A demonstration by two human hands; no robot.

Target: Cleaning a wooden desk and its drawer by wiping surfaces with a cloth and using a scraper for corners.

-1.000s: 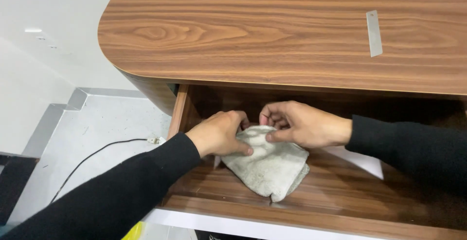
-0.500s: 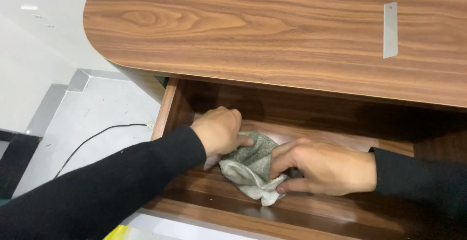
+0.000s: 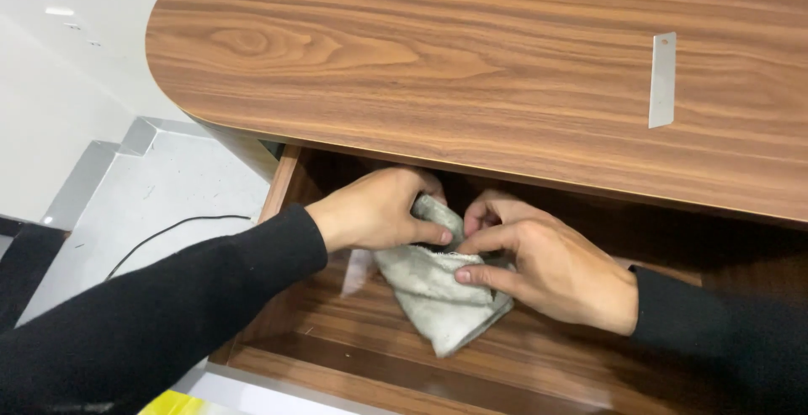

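Grey cloth [image 3: 438, 297] bunched between both my hands, centre of the frame, inside the open wooden drawer [image 3: 337, 364].
My left hand [image 3: 379, 210] pinches its top edge while my right hand [image 3: 547, 268] closes over the fold, keeping it gathered under the desktop [image 3: 438, 61].

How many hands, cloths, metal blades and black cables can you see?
Hands: 2, the left hand and the right hand, both gripping the cloth
Grey cloth: 1
Metal blade: 1
Black cable: 1
Total: 5
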